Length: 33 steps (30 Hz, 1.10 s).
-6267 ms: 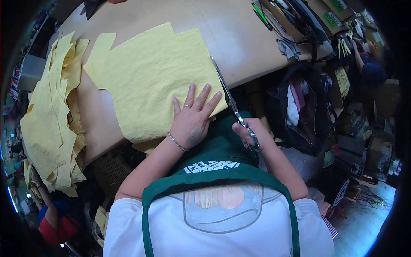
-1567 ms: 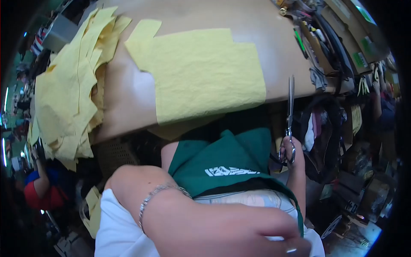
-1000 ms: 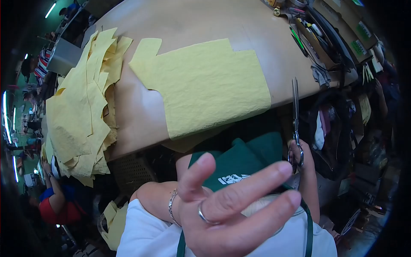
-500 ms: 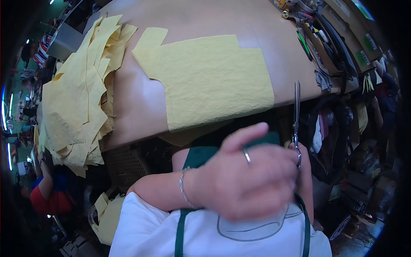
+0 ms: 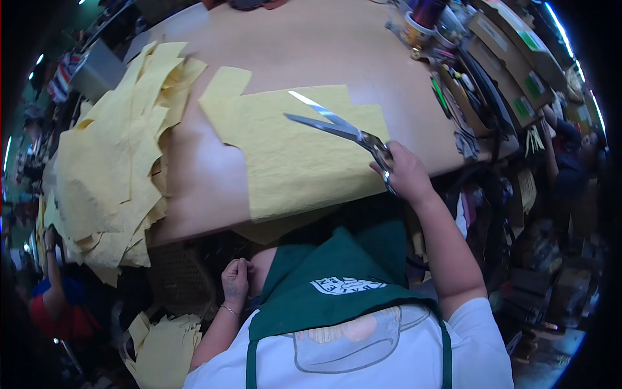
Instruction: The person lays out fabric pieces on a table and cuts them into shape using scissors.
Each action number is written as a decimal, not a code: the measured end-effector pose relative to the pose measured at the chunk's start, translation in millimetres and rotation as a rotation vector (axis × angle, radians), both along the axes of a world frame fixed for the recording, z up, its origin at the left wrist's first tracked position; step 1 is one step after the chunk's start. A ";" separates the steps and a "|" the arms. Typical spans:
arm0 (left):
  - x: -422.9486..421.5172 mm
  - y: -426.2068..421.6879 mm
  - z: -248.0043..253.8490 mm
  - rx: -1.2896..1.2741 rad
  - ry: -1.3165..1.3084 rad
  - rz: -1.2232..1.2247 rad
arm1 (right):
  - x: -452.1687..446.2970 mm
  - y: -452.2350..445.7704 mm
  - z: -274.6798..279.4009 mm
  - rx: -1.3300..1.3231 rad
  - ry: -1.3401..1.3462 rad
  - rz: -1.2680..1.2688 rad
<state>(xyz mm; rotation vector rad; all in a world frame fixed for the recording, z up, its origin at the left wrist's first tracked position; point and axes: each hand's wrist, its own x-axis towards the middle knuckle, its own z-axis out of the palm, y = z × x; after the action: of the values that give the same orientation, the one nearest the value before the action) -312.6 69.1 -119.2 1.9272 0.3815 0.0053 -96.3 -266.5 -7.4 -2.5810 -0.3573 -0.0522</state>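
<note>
My right hand (image 5: pixel 408 170) grips a pair of scissors (image 5: pixel 356 134) by the handles. Its blades are spread apart and point left over a flat yellow sheet (image 5: pixel 304 165). The sheet looks like leather or thick cloth; it has a narrow tab at its upper left, a notch at its upper right and a lower edge at the table's near edge. Low beside my thigh, my left hand (image 5: pixel 236 280) is closed in a loose fist, with nothing seen in it. A bracelet circles that wrist.
A tall pile of cut yellow pieces (image 5: pixel 110 162) stands at the table's left, its lower end hanging over the edge. More yellow scraps (image 5: pixel 162 347) lie below. Pens, boxes (image 5: pixel 502 52) and a tub (image 5: pixel 414 31) crowd the right side. Another person (image 5: pixel 58 301) is at far left.
My left hand has dropped from in front of my chest to beside my thigh. The scissors, upright and closed before, have swung left over the yellow sheet with their blades spread.
</note>
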 end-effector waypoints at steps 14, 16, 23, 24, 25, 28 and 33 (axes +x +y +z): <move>92.7 -29.6 -49.5 0.660 -0.118 -0.200 | 66.6 0.9 -37.6 -0.079 0.069 -0.206; 92.3 -33.2 -38.9 0.574 0.106 -0.267 | 67.6 -11.1 -34.1 -0.134 0.094 -0.254; 79.2 -27.9 46.5 0.518 -0.622 -0.389 | 88.9 -27.4 -34.7 -0.177 0.080 -0.430; 84.7 -36.1 63.2 0.570 -0.587 -0.381 | 90.4 -25.2 -31.3 -0.179 0.102 -0.474; 90.4 -44.5 76.4 0.621 -0.554 -0.376 | 90.6 -23.9 -29.5 -0.180 0.124 -0.521; 113.6 -64.8 95.4 0.791 -0.568 -0.334 | 90.9 -20.4 -36.3 -0.194 0.106 -0.617; 138.8 -73.3 59.2 0.761 -0.708 -0.622 | 77.0 -21.2 -41.7 -0.240 0.035 -0.693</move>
<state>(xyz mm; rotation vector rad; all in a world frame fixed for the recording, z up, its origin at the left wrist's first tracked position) -173.8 -4.2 -60.0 2.5342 -0.8055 0.4669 -19.4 -287.7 -49.1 -2.8104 0.5882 -0.2206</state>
